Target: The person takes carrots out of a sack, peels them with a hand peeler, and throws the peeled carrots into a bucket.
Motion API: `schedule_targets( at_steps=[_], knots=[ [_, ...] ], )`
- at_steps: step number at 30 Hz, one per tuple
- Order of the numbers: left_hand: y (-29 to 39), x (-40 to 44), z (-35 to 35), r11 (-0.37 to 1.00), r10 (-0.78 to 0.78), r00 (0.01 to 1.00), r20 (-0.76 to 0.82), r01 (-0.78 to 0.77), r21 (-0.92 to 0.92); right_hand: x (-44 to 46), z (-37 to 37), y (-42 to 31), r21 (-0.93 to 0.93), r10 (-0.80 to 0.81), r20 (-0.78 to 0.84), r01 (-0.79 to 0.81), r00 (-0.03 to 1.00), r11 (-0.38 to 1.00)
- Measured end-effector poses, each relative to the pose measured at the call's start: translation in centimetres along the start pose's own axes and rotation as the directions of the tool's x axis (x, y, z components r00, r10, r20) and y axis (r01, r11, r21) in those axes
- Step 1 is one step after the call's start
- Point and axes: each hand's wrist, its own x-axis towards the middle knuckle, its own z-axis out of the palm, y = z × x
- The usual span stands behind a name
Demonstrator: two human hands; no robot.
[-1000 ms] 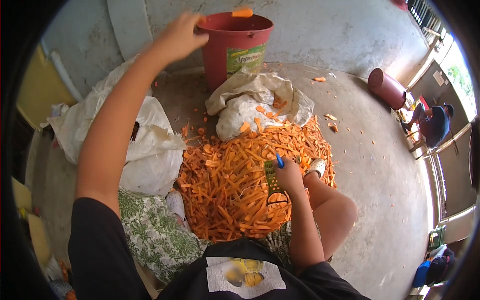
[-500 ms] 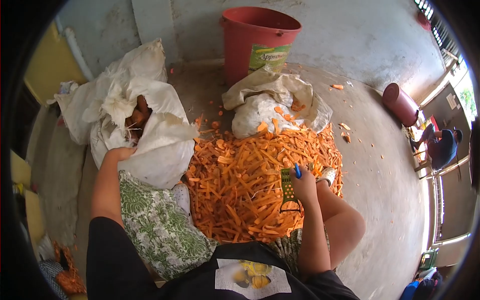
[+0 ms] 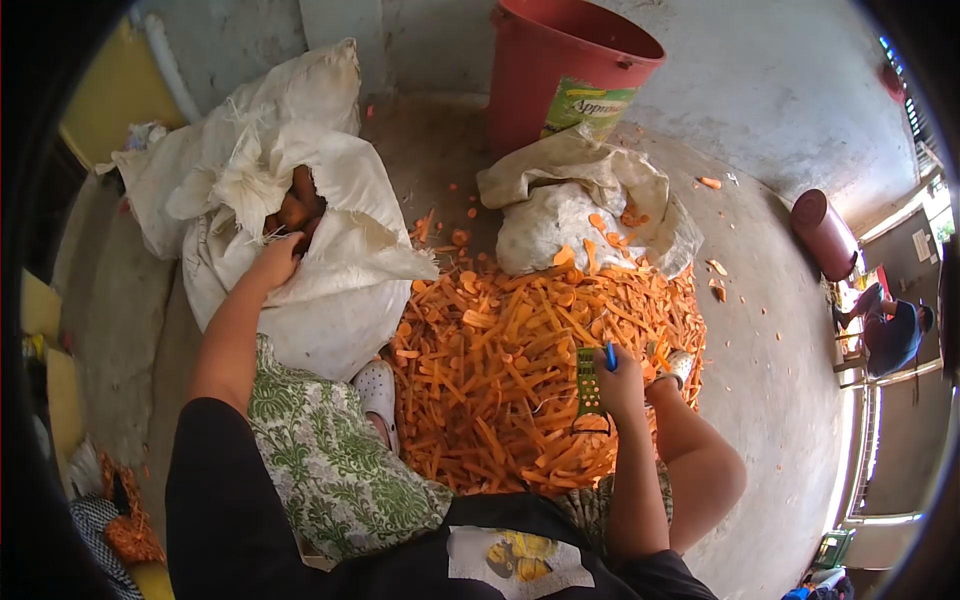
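My left hand (image 3: 277,262) reaches into the mouth of a white woven sack (image 3: 340,290) at the left, its fingertips hidden against brownish-orange roots (image 3: 298,208) inside. My right hand (image 3: 620,378) is closed around a green peeler-like tool (image 3: 588,385) with a blue part and a dark looped end. The tool is above a large heap of orange strips and round slices (image 3: 490,370) between my legs. A second, crumpled sack (image 3: 550,225) lies at the heap's far edge with some slices on it.
A red bucket (image 3: 545,75) with a green label stands by the wall behind the crumpled sack. Another red container (image 3: 825,235) lies tilted at the right. A seated person (image 3: 892,335) is at the far right. Orange scraps dot the floor (image 3: 770,400).
My left hand has moved from the bucket's rim down to the white sack, then up into its mouth. The orange piece seen above the bucket is gone from view. The camera view has shifted.
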Motion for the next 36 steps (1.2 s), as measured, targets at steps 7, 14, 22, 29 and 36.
schedule_targets(
  at_steps=[7,14,22,29,36],
  knots=[
    [-3.2,-1.0,-0.4,0.913,-0.405,0.901,0.157,0.391,0.114,1.2,1.7,-1.4,-0.034,0.012,0.042,-0.010,0.999,0.999],
    [-2.8,-0.1,1.0,0.898,-0.306,0.946,0.103,0.251,0.362,2.1,3.0,-0.8,-0.020,-0.023,0.104,0.025,0.994,0.999],
    [-3.7,1.9,4.1,0.724,-0.376,0.923,0.081,0.238,0.647,1.2,2.2,-0.3,0.003,-0.050,0.055,0.050,0.997,0.999],
    [-1.2,1.8,1.6,0.891,-0.274,0.960,0.056,0.231,0.391,0.7,1.1,0.3,0.004,-0.005,0.057,0.005,0.998,1.000],
    [9.9,-0.9,-15.0,0.968,-0.155,0.954,-0.256,0.095,-0.231,0.0,0.5,0.0,0.000,-0.031,0.042,0.031,0.999,1.000]
  ],
)
